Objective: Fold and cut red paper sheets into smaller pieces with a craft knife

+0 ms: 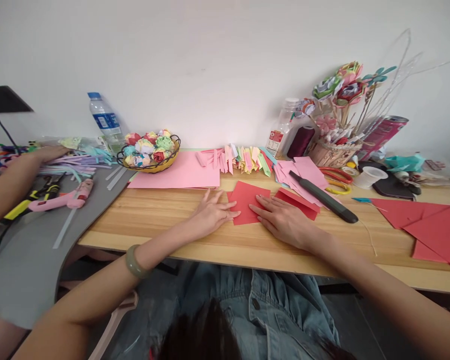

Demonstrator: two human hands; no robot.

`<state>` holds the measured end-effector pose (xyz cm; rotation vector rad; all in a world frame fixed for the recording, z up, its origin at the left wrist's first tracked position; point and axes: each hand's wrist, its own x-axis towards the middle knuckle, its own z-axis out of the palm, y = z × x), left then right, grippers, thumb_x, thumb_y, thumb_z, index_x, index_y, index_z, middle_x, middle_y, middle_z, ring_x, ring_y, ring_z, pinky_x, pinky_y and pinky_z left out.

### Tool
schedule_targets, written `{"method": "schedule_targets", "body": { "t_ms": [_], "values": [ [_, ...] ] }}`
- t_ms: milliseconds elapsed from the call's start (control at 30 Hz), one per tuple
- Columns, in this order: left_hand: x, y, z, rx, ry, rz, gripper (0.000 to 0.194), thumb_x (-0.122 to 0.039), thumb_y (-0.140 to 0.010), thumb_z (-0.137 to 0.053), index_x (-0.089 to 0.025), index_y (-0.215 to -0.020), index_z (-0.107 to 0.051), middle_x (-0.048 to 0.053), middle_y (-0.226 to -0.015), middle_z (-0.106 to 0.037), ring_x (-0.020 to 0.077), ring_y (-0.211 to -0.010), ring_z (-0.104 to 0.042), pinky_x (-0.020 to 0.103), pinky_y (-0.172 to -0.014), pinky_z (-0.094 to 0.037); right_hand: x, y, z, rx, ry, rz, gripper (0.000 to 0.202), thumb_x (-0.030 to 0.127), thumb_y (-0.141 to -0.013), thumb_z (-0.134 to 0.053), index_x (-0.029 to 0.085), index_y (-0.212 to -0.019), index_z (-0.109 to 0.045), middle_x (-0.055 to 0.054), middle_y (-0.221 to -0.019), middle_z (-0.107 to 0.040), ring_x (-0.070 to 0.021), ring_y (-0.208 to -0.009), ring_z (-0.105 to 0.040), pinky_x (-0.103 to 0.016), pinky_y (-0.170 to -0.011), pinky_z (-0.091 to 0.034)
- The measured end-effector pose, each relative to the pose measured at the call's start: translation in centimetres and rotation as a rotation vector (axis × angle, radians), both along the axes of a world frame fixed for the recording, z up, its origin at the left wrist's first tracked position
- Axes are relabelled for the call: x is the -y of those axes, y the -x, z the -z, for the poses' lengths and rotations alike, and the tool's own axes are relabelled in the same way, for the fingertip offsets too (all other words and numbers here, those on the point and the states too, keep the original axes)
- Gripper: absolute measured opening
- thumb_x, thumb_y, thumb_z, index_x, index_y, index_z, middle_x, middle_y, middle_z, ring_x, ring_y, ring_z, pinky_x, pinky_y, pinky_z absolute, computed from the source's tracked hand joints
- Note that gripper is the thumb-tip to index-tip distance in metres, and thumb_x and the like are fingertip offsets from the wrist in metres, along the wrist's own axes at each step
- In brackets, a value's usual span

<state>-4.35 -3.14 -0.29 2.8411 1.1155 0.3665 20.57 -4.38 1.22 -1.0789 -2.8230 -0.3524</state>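
A small red paper sheet lies flat on the wooden table between my two hands. The fingers of my left hand are spread, their tips resting on its left edge. My right hand lies flat with its fingers stretched over the right part of the sheet. Partly under that hand is a folded red paper. Just beyond it are pink paper pieces, with a dark grey cutter-like tool lying across them.
Behind are a basket of paper flowers, pink sheets and folded paper strips. Red-handled scissors, a thread spool and larger red sheets lie right. At left, another person's arm reaches past a pink glue gun.
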Motion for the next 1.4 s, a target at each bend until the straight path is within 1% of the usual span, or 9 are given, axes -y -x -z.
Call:
{"method": "schedule_targets", "body": {
  "t_ms": [333,500,600,700,867,967,1067,1233,1400],
  "values": [
    [1.5,0.3,-0.7,-0.011,0.006,-0.068,0.031,-0.028,-0.093,-0.039,-0.032,-0.118,-0.057,0.003,-0.129,-0.052,0.0333,-0.134,-0.018,0.067,-0.098,-0.017,0.7,0.2,-0.2,0.04,-0.096,0.106,0.039,0.03,-0.092,-0.034,0.02,-0.122,-0.056,-0.017,-0.12,-0.057,-0.0271,-0.11,-0.054,-0.044,-0.096,-0.038],
    [1.4,0.2,-0.1,-0.051,-0.093,-0.06,0.032,-0.028,-0.093,-0.038,-0.03,-0.118,-0.058,0.006,-0.127,-0.054,0.0366,-0.133,-0.018,0.068,-0.097,-0.018,1.3,1.1,-0.7,0.013,-0.126,0.211,0.037,0.032,-0.09,-0.039,0.01,-0.108,-0.063,-0.017,-0.11,-0.063,-0.0283,-0.105,-0.056,-0.043,-0.095,-0.036],
    [1.4,0.3,0.5,-0.062,-0.135,-0.037,0.032,-0.026,-0.093,-0.039,-0.029,-0.117,-0.058,0.007,-0.128,-0.053,0.0351,-0.133,-0.02,0.063,-0.098,-0.023,0.9,1.8,-0.8,-0.015,-0.108,0.209,0.042,0.036,-0.089,-0.043,0.006,-0.115,-0.057,-0.018,-0.12,-0.057,-0.0289,-0.11,-0.052,-0.041,-0.094,-0.037],
    [1.4,0.4,1.0,-0.071,-0.174,-0.027,0.034,-0.023,-0.093,-0.036,-0.026,-0.121,-0.055,0.008,-0.128,-0.053,0.0326,-0.132,-0.025,0.059,-0.101,-0.025,0.4,2.5,-0.8,-0.007,-0.071,0.169,0.045,0.039,-0.087,-0.047,0.006,-0.118,-0.054,-0.018,-0.113,-0.061,-0.026,-0.101,-0.057,-0.036,-0.085,-0.042],
    [1.7,0.0,0.9,-0.018,-0.214,-0.104,0.044,-0.027,-0.092,-0.037,-0.017,-0.135,-0.037,0.011,-0.139,-0.04,0.0263,-0.133,-0.026,0.049,-0.105,-0.025,0.4,2.8,-0.9,0.004,-0.092,0.149,0.021,0.026,-0.087,-0.049,0.012,-0.095,-0.062,-0.011,-0.091,-0.066,-0.022,-0.084,-0.059,-0.032,-0.076,-0.041],
    [1.8,-0.1,0.6,-0.012,-0.221,-0.122,0.051,-0.026,-0.091,-0.037,-0.016,-0.14,-0.026,0.011,-0.146,-0.026,0.0243,-0.135,-0.021,0.044,-0.107,-0.026,0.6,1.8,-1.4,-0.013,-0.118,0.154,0.018,0.013,-0.086,-0.045,0.015,-0.08,-0.062,-0.007,-0.081,-0.065,-0.017,-0.074,-0.058,-0.027,-0.067,-0.039],
    [1.8,0.0,0.6,-0.039,-0.231,-0.096,0.05,-0.025,-0.092,-0.036,-0.014,-0.14,-0.026,0.011,-0.147,-0.024,0.024,-0.135,-0.021,0.042,-0.107,-0.026,0.8,-0.2,-2.4,-0.077,-0.173,0.205,0.025,0.012,-0.088,-0.04,0.015,-0.077,-0.062,-0.006,-0.079,-0.065,-0.0134,-0.067,-0.057,-0.025,-0.057,-0.034],
    [1.6,-0.2,0.6,-0.076,-0.265,-0.035,0.044,-0.018,-0.092,-0.033,-0.011,-0.135,-0.035,0.013,-0.144,-0.031,0.0252,-0.134,-0.025,0.045,-0.107,-0.026,1.0,-4.6,-4.0,-0.256,-0.526,0.416,0.026,0.023,-0.089,-0.04,0.017,-0.092,-0.065,-0.005,-0.09,-0.069,-0.0134,-0.07,-0.061,-0.025,-0.051,-0.032],
    [0.8,-1.4,-0.1,-0.033,-0.278,0.055,0.038,-0.023,-0.094,-0.032,-0.008,-0.125,-0.048,0.015,-0.136,-0.043,0.0229,-0.129,-0.035,0.038,-0.105,-0.031,1.1,-6.8,-3.6,-0.083,-0.34,0.511,0.033,0.031,-0.091,-0.036,0.017,-0.093,-0.066,-0.007,-0.09,-0.07,-0.0188,-0.066,-0.062,-0.028,-0.045,-0.029]
  ]
}}
